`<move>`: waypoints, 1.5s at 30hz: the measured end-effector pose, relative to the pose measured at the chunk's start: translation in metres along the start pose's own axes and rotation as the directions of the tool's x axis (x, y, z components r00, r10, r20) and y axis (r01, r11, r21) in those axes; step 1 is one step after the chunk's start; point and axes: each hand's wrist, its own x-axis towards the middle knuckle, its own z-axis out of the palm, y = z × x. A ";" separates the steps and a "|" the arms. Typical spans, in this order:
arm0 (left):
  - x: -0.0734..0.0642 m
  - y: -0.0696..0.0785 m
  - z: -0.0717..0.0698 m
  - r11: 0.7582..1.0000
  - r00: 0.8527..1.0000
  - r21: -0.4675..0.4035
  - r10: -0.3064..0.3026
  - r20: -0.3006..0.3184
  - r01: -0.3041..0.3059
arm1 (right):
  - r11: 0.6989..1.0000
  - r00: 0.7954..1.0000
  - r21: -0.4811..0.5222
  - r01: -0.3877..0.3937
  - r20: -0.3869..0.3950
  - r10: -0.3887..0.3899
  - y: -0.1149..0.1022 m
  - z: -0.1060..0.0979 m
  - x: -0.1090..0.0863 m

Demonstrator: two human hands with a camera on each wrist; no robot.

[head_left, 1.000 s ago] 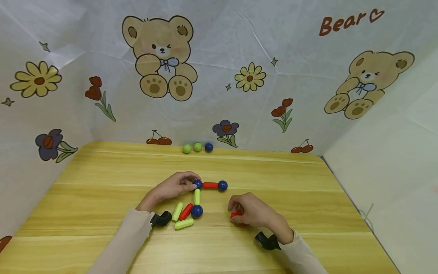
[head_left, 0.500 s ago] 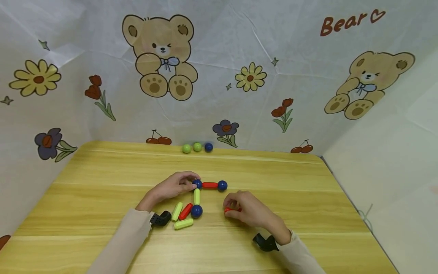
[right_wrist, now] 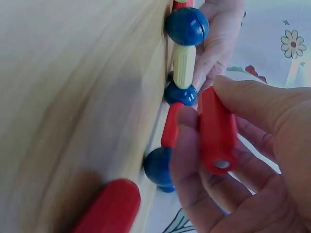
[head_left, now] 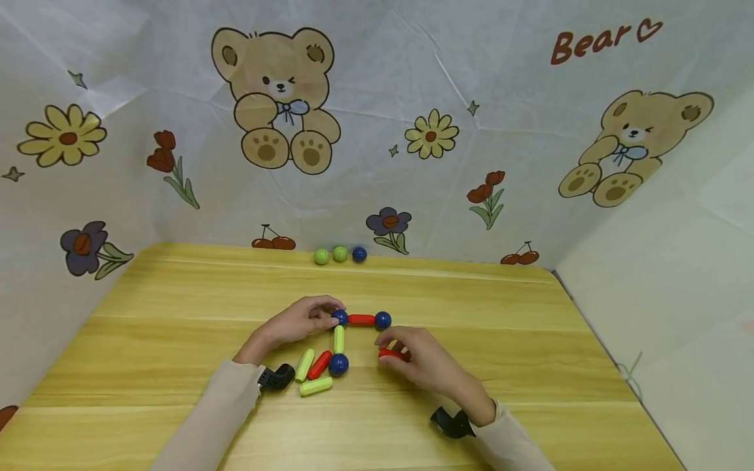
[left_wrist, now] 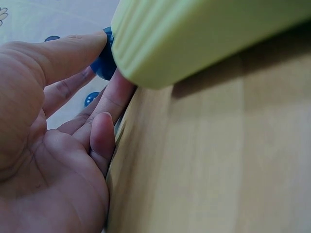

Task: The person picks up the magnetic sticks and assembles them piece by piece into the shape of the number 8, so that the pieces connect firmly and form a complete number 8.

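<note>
My left hand (head_left: 306, 319) pinches the blue ball (head_left: 340, 317) at the corner of an L-shaped magnetic build. From that ball a red rod (head_left: 361, 320) runs right to a second blue ball (head_left: 383, 320). A yellow-green rod (head_left: 339, 340) runs from it toward me, ending in a third blue ball (head_left: 338, 364). Just right of the build, my right hand (head_left: 427, 360) holds another red magnetic rod (right_wrist: 217, 131) between thumb and fingers, its metal end showing in the right wrist view. One more red rod (right_wrist: 109, 208) lies on the table below that hand, hidden in the head view.
Beside the near ball lie loose rods: a red one (head_left: 320, 365) and two yellow-green ones (head_left: 305, 365). Two green balls (head_left: 340, 253) and a blue ball (head_left: 359, 254) sit at the table's back edge, against a bear-print cloth (head_left: 365, 78).
My right hand has moved left and slightly away from me, bringing the red rod up near the build. The left hand keeps its place on the corner ball.
</note>
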 end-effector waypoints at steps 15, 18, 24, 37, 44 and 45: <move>-0.002 0.000 -0.001 1.000 1.000 -0.001 -0.006 -0.003 0.006 | 0.997 0.996 0.081 -0.001 0.093 -0.007 -0.008 0.023 0.005; -0.001 -0.001 -0.001 1.000 1.000 0.002 -0.005 -0.002 0.005 | 0.993 0.996 0.112 -0.019 0.092 0.009 -0.010 0.027 0.005; 0.000 0.001 -0.001 1.000 1.000 0.005 0.006 0.004 -0.006 | 0.992 0.997 0.121 -0.034 0.071 0.025 -0.011 0.030 0.005; 0.001 0.000 -0.001 1.000 1.000 0.004 0.024 0.014 -0.024 | 0.996 1.000 0.092 -0.017 0.027 0.015 -0.012 0.033 0.004; 0.001 -0.001 -0.001 1.000 0.999 0.004 0.030 0.016 -0.030 | 0.996 1.000 0.093 -0.007 0.018 0.006 -0.012 0.035 0.003; 0.001 -0.001 -0.001 0.999 0.999 0.006 0.031 0.015 -0.031 | 0.996 1.000 0.094 -0.007 0.017 0.005 -0.012 0.035 0.003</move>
